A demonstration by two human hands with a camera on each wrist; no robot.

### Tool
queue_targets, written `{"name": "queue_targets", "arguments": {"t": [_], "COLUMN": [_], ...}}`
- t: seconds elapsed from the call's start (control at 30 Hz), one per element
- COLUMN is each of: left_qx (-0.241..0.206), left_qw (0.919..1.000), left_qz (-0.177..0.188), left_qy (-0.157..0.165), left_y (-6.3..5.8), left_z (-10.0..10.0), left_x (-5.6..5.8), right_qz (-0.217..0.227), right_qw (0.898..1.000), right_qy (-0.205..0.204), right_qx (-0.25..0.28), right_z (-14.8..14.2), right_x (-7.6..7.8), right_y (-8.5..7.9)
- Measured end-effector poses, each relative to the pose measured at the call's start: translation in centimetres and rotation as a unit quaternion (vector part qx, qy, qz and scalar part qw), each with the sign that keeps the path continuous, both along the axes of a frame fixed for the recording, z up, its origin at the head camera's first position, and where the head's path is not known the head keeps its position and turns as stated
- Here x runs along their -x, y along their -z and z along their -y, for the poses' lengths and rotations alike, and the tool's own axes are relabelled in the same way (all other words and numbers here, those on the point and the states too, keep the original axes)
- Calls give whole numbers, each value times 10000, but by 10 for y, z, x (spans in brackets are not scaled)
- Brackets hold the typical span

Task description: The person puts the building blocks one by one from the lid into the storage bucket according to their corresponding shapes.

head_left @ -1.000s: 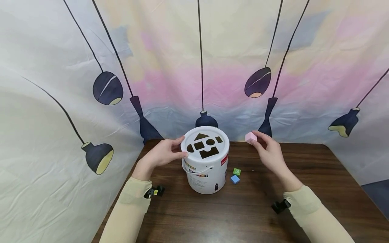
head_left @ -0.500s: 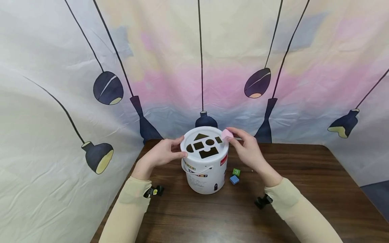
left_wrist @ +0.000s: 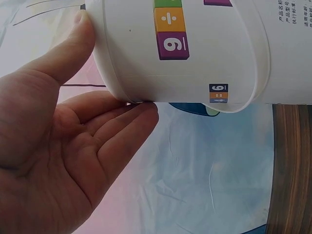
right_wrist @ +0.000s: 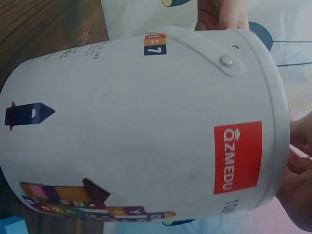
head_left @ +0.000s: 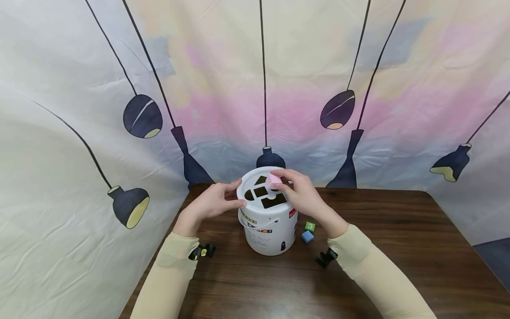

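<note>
A white lidded bucket (head_left: 263,239) with shaped holes in its lid stands upright on the table. Over the lid, near the round hole, my right hand (head_left: 304,192) pinches a pink cube (head_left: 272,180) between thumb and fingers. Whether the cube touches the lid cannot be told. My left hand (head_left: 215,200) holds the bucket's rim at its left side, thumb toward the front and fingers behind. In the left wrist view, the fingers (left_wrist: 129,124) of that hand lie fairly straight against the bucket wall. The right wrist view hides the cube behind the bucket.
Right of the bucket, a green block (head_left: 310,226) marked 3 and a blue block (head_left: 307,236) lie close together on the brown wooden table (head_left: 255,283). A white handle (head_left: 255,227) hangs down the bucket's front. Behind the table hangs a cloth (head_left: 231,110) with printed lamps.
My right hand has carried the pink cube leftward, from the right of the bucket to over its lid. The left hand has kept its place on the rim.
</note>
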State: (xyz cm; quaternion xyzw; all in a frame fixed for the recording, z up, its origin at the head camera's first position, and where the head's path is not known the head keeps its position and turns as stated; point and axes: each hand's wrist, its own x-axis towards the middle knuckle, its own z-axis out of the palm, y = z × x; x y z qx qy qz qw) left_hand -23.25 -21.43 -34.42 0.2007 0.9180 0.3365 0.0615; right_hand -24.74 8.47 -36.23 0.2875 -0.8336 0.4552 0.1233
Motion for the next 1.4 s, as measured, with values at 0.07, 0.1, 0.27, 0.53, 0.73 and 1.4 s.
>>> {"name": "queue_targets", "arguments": {"t": [0.07,0.1,0.27,0.53,0.73,1.4], "left_qx": [22,29,55,-25,-116,-34], "left_qw": [10000,10000,10000,10000,9999,9999], "left_qz": [-13,-12,48,57,97,149], "left_qy": [3,1,-3,14,35,30], "left_y": [0,0,-1,2,2,1], "left_z": [0,0,1,2,2,1], "left_x": [1,1,0,-1,-3,-1], "right_qz": [-32,-27,53,-185,-191,-138], "right_qw": [9998,9997,9980,9939,9916,9903], "right_qy": [-37,-84,-433,-625,-721,-651], "right_qx": [-173,-229,-457,-887,-1055,-1216], "right_z": [4,7,19,26,27,24], "right_x": [1,1,2,4,3,1], "right_y": [-2,-4,-8,-6,-6,-9]}}
